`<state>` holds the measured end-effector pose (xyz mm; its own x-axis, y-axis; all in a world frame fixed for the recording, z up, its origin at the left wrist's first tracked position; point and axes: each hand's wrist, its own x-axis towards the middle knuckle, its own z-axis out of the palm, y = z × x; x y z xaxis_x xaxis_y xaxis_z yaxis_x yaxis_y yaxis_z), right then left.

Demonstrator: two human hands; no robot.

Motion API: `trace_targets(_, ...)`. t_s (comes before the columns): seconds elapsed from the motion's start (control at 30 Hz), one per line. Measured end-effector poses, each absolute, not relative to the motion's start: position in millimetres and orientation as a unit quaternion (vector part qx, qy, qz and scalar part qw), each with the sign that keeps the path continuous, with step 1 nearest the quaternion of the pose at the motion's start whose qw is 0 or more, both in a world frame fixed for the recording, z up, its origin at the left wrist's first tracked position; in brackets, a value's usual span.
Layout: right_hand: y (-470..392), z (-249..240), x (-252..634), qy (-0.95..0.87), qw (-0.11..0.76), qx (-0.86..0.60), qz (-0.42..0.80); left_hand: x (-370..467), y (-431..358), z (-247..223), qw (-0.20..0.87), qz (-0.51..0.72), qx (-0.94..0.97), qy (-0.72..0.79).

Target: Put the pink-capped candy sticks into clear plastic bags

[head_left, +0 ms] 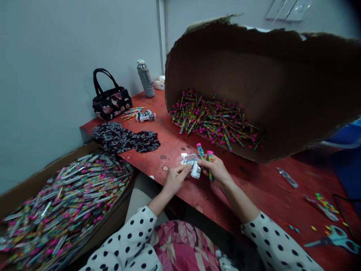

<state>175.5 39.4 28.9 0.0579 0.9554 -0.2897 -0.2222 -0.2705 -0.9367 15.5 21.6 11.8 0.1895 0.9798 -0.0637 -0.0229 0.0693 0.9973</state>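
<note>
My left hand (173,180) is closed, its thumb and fingertips pinching a small clear-and-white plastic wrapper (195,171). My right hand (219,172) is closed round two slim tubes of coloured candy (210,156) with pink caps, and its fingertips also touch the wrapper. Both hands are close together just above the red table (169,131), near its front edge. Behind them a large cardboard box (254,71) lies on its side, its open mouth facing me, with many similar pink-capped tubes (203,113) heaped inside.
Down at the left, a carton (113,205) holds many wrapped tubes (70,199). A patterned cloth (124,137), a floral handbag (111,101) and a flask (146,79) sit at the far left. Scissors (335,239), loose candies (325,203) and an empty-looking wrapper (287,177) lie right.
</note>
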Motion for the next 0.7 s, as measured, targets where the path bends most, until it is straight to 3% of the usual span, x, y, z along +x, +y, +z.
trace_targets(0.17, 41, 35, 171, -0.374, 0.467, -0.531, 0.6, 18, 22, 14, 0.707, 0.361, 0.431, 0.43)
trace_targets(0.37, 46, 24, 168, -0.427, 0.444, -0.549, 0.565, 12, 19, 9, 0.676, 0.403, 0.361, 0.5)
trace_targets(0.6, 53, 7, 179, -0.609, 0.332, -0.664, 0.278, -5, 19, 11, 0.707, 0.433, 0.219, 0.514)
trace_targets(0.7, 35, 17, 180, -0.589, 0.354, -0.645, 0.333, -7, 20, 13, 0.717, 0.457, 0.165, 0.5)
